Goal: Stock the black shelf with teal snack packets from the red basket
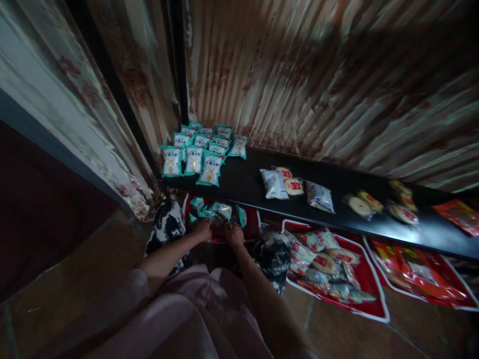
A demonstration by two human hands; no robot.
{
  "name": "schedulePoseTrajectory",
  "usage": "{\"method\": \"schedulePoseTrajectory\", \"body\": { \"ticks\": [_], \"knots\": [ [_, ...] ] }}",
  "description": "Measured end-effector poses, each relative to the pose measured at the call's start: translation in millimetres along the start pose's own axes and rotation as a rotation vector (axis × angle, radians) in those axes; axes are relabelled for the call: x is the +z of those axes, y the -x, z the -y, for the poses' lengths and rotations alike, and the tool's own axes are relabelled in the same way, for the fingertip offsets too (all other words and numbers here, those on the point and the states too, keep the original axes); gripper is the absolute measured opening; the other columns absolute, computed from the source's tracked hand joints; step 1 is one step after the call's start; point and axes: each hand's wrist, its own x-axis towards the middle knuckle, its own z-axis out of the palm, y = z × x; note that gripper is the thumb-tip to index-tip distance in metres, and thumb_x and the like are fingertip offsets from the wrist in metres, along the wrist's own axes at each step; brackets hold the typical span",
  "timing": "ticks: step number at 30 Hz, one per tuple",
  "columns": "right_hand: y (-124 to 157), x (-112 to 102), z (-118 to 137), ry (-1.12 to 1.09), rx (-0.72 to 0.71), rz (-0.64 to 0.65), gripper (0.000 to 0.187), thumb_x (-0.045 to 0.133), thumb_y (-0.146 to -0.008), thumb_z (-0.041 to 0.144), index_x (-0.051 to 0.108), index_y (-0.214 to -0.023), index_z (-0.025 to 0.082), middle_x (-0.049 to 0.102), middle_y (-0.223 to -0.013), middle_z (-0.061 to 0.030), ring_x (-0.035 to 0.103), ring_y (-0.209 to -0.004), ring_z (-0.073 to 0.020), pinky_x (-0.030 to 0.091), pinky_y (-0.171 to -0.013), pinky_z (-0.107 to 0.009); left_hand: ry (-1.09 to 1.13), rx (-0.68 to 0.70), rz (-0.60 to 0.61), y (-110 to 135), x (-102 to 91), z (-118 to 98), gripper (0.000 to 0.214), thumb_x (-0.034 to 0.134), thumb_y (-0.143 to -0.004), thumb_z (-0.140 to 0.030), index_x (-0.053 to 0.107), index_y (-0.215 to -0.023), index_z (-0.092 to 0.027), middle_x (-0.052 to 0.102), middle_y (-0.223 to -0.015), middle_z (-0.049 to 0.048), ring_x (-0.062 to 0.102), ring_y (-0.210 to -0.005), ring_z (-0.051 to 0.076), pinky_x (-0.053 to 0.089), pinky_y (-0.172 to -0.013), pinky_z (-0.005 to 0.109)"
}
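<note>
My left hand (203, 229) and my right hand (234, 233) are close together at the near side of a red basket (254, 224) between my knees. The fingers of both curl inward, over something dim that I cannot make out. Just beyond them, teal-and-white snack packets (221, 210) lie loose in the basket. A teal packet (241, 216) leans near the basket's right side, beside my right hand. Above, at the left end of a black shelf (247, 174), several matching snack packets (210, 168) stand grouped in rows.
Farther right on the shelf are wrapped round crackers (359, 205), silvery packets (319, 196) and an orange packet (458, 215). A second red basket (374, 279) holds mixed packets; a third basket (464, 294) holds orange bags. Striped curtains (299, 89) hang behind. A black post (180, 65) rises at left.
</note>
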Motion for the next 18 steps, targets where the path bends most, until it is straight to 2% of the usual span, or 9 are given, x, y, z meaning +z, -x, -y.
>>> {"method": "schedulePoseTrajectory", "body": {
  "ticks": [5, 9, 14, 18],
  "knots": [
    [-3, 2, -1, 0.001, 0.001, 0.020, 0.038, 0.048, -0.082, 0.026, 0.063, -0.114, 0.012, 0.067, -0.111, -0.0170, 0.063, -0.104, -0.0272, 0.045, -0.090, -0.033, 0.029, -0.032, 0.018, -5, 5.2, -10, 0.046, 0.050, -0.076, -0.009, 0.056, -0.120, -0.017, 0.055, -0.132, 0.0114, 0.049, -0.125, 0.022, 0.036, -0.107, 0.034],
    [-5, 2, 0, -0.022, -0.025, 0.007, 0.039, 0.046, -0.081, 0.025, 0.062, -0.114, 0.010, 0.067, -0.111, -0.0174, 0.061, -0.107, -0.0269, 0.045, -0.092, -0.034, 0.059, -0.067, -0.015, -6, 0.5, -9, 0.046, 0.049, -0.075, -0.007, 0.057, -0.120, -0.016, 0.053, -0.134, 0.0123, 0.047, -0.127, 0.022, 0.032, -0.110, 0.033],
    [-13, 1, 2, -0.076, -0.095, -0.012, 0.042, 0.042, -0.081, 0.024, 0.059, -0.118, 0.011, 0.065, -0.114, -0.0144, 0.059, -0.109, -0.0238, 0.043, -0.097, -0.036, 0.137, -0.140, -0.059, -11, -9.7, -3, 0.041, 0.051, -0.075, -0.009, 0.059, -0.115, -0.014, 0.052, -0.133, 0.0151, 0.049, -0.124, 0.027, 0.032, -0.109, 0.039],
    [-28, -1, 5, -0.089, -0.204, -0.012, 0.044, 0.045, -0.076, 0.018, 0.059, -0.118, 0.015, 0.064, -0.116, -0.0117, 0.057, -0.111, -0.0234, 0.042, -0.098, -0.038, 0.284, -0.199, -0.061, -27, -10.1, -5, 0.045, 0.053, -0.074, -0.008, 0.057, -0.118, -0.017, 0.056, -0.130, 0.0120, 0.049, -0.124, 0.024, 0.032, -0.109, 0.037]
  ]
}}
